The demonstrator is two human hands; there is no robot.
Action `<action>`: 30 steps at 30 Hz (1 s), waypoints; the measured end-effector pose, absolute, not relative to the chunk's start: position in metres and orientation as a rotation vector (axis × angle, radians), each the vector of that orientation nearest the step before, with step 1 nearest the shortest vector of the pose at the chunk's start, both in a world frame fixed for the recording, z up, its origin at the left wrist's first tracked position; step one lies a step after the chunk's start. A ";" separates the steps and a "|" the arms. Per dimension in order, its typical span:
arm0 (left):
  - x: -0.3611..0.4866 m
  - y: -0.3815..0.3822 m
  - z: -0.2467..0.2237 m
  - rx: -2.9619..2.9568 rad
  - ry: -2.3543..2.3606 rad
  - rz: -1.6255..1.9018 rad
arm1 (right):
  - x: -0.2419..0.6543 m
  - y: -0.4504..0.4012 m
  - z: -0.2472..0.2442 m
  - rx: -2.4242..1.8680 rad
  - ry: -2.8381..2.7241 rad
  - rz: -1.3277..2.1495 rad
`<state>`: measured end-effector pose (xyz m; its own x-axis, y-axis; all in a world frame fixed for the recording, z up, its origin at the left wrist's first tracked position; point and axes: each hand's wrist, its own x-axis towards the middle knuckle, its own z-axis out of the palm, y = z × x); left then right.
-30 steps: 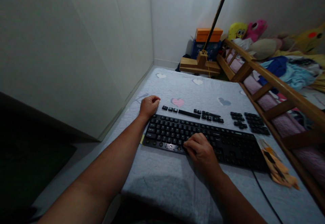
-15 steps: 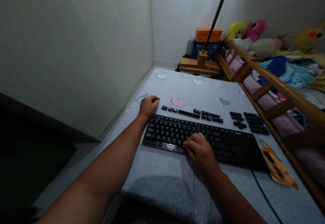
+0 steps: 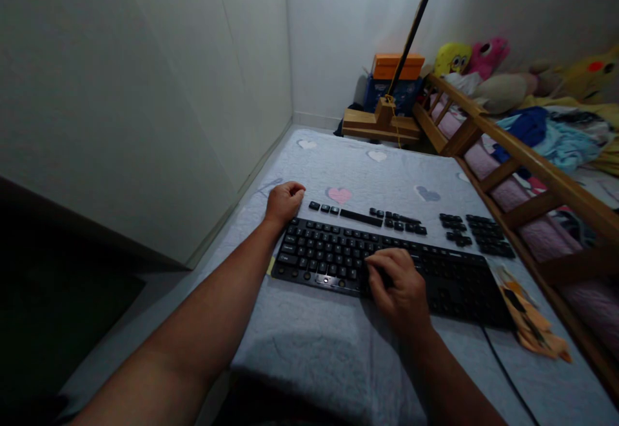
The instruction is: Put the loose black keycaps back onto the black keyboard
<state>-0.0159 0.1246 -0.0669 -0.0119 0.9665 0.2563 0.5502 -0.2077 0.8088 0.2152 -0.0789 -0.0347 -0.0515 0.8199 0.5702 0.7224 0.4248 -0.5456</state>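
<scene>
A black keyboard (image 3: 333,249) lies on a pale blue cloth with printed hearts. Along its near left edge the key sockets are bare, and its dark right part shows areas without keycaps. My right hand (image 3: 399,287) is over the middle of the keyboard, thumb and fingers drawn together at the keys; whatever is between them is hidden. Beside the keyboard's far left corner rests my left hand (image 3: 284,203), its fingers curled closed, contents not visible. Loose keycaps (image 3: 325,208) and a long spacebar (image 3: 360,218) are lined up behind the keyboard.
More loose keycaps (image 3: 488,236) sit in groups at the far right. An orange cloth (image 3: 541,332) with a dark slim tool lies by the keyboard's right end. A cable (image 3: 505,368) runs toward me. A wooden bed rail (image 3: 527,155) borders the right; a cabinet wall stands left.
My right hand has shifted to the right along the keyboard and lies slightly higher over the keys. My left hand has stayed in place.
</scene>
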 end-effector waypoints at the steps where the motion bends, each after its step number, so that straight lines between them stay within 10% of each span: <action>1: -0.016 0.124 -0.066 1.788 1.571 1.130 | 0.219 -0.078 -0.034 -1.351 -1.776 0.106; 30: -0.015 0.124 -0.066 1.787 1.544 1.135 | 0.275 0.081 -0.023 -2.127 -2.180 0.077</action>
